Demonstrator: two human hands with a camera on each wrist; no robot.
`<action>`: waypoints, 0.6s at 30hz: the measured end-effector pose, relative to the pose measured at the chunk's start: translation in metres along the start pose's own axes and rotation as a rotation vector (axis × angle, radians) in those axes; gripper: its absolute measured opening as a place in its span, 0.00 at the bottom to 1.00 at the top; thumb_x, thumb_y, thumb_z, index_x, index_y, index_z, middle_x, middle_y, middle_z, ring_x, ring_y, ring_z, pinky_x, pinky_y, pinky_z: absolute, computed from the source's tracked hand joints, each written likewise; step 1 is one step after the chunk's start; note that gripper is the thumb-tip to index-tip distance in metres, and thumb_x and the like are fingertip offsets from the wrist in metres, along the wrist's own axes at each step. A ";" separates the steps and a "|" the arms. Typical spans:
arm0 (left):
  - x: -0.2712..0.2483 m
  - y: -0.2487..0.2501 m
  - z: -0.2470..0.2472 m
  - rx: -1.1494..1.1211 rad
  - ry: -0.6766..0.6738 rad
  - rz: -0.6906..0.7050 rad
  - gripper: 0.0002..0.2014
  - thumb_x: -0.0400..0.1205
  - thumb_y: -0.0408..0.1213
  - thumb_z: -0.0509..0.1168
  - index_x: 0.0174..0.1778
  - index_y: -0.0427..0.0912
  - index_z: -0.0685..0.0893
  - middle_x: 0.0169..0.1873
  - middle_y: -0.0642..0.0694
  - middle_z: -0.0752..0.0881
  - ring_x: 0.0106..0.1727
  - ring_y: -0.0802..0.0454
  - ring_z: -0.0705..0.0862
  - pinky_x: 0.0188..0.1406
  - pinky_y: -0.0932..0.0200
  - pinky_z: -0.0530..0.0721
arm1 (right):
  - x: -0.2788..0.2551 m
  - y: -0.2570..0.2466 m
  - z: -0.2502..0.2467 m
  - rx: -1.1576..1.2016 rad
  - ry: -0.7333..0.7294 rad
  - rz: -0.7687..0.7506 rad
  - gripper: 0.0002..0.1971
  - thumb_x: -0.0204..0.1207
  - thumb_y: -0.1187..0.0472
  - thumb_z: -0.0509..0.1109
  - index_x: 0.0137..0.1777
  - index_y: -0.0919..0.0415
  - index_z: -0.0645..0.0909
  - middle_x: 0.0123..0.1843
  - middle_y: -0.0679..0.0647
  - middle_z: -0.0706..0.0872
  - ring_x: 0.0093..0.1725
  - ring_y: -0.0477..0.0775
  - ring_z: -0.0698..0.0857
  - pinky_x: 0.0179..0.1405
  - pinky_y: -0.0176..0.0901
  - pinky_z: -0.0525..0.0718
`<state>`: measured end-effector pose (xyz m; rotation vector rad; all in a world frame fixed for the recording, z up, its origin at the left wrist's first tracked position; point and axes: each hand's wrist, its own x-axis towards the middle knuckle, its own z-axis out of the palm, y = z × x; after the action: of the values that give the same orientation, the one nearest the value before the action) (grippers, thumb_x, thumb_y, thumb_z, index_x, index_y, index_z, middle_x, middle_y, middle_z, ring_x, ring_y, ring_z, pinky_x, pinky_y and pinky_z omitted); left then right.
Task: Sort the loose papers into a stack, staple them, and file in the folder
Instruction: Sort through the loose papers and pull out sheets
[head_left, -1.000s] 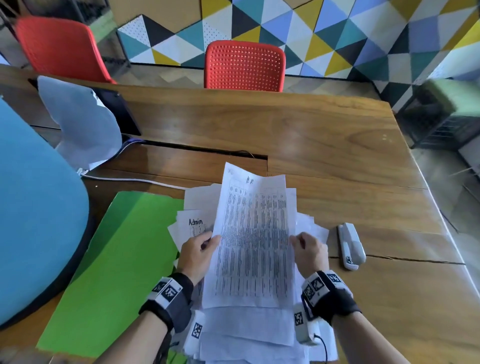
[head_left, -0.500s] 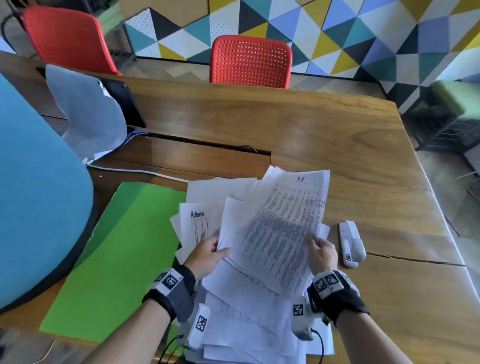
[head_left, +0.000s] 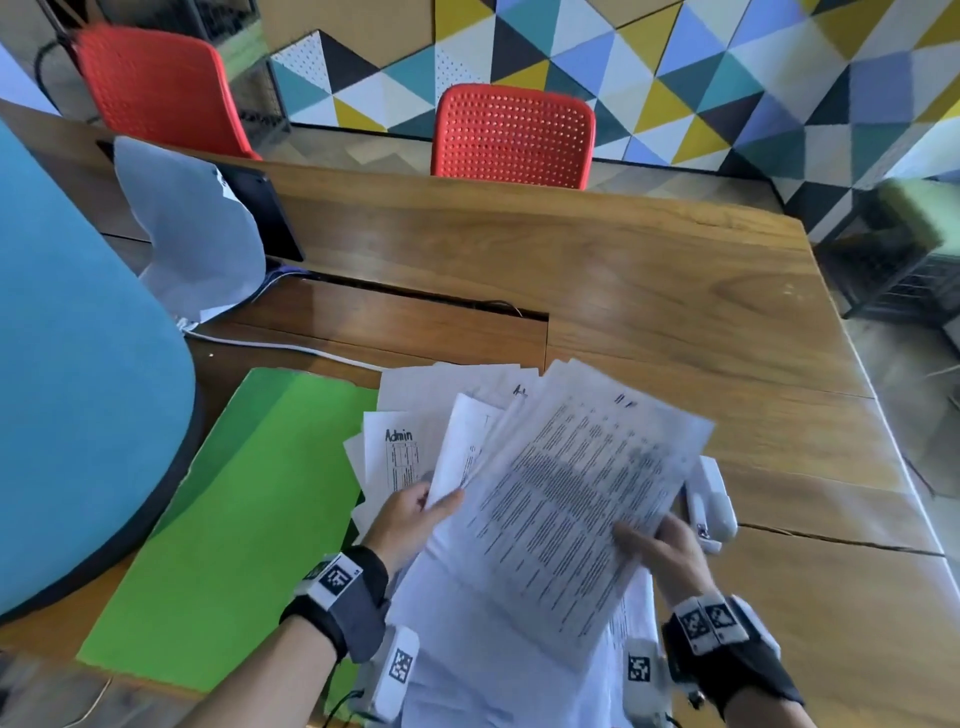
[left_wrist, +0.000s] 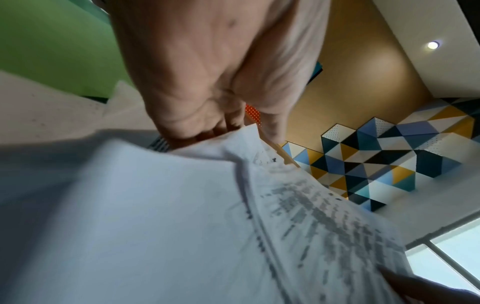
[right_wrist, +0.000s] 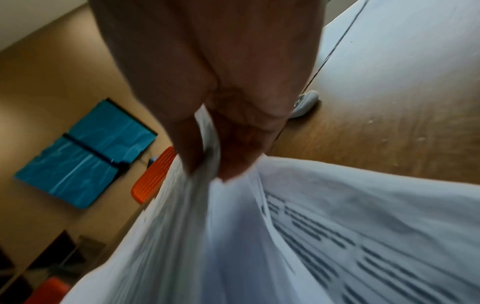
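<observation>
Both hands hold a fan of printed white papers (head_left: 566, 499) lifted above the wooden table (head_left: 649, 312), tilted to the right. My left hand (head_left: 415, 512) grips the fan's left edge, thumb on top, fingers underneath (left_wrist: 207, 123). My right hand (head_left: 660, 551) pinches the lower right edge between thumb and fingers (right_wrist: 207, 156). More loose sheets lie below, one marked "Admin" (head_left: 397, 457). The green folder (head_left: 234, 519) lies flat to the left. A white stapler (head_left: 709, 499) sits right of the papers, partly hidden by them.
A large blue rounded object (head_left: 78, 364) fills the left side. A grey-white cloth (head_left: 192, 228) drapes over a dark device with a white cable. Two red chairs (head_left: 511, 137) stand behind the table. The table's right edge (head_left: 883, 415) drops to the floor.
The held sheets have swung from upright to tilted right and fanned out. My right hand moved right and down toward the stapler; my left hand has kept its grip on the left edge.
</observation>
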<state>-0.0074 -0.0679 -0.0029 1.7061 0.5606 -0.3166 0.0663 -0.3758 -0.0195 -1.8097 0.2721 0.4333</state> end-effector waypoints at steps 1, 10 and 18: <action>-0.004 0.005 0.006 -0.006 -0.057 -0.019 0.17 0.79 0.48 0.71 0.60 0.43 0.81 0.53 0.56 0.82 0.59 0.54 0.81 0.56 0.60 0.79 | -0.005 0.001 0.005 -0.026 -0.090 0.003 0.09 0.72 0.72 0.77 0.51 0.64 0.87 0.49 0.59 0.94 0.50 0.61 0.92 0.51 0.53 0.90; -0.020 0.041 0.025 -0.213 -0.381 0.076 0.19 0.77 0.23 0.71 0.62 0.44 0.87 0.61 0.49 0.89 0.64 0.53 0.86 0.63 0.57 0.80 | -0.014 0.008 -0.001 0.417 -0.069 0.110 0.31 0.68 0.61 0.83 0.71 0.60 0.77 0.64 0.64 0.89 0.60 0.69 0.89 0.61 0.74 0.84; -0.015 0.037 0.021 -0.136 -0.528 0.026 0.18 0.82 0.31 0.66 0.60 0.59 0.86 0.69 0.48 0.83 0.71 0.53 0.80 0.77 0.51 0.72 | -0.034 -0.009 -0.007 0.517 -0.270 0.290 0.21 0.67 0.80 0.72 0.62 0.77 0.79 0.53 0.72 0.91 0.50 0.69 0.92 0.41 0.54 0.92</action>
<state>0.0017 -0.0965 0.0308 1.4196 0.1650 -0.6687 0.0402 -0.3812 0.0046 -1.1940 0.4169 0.7305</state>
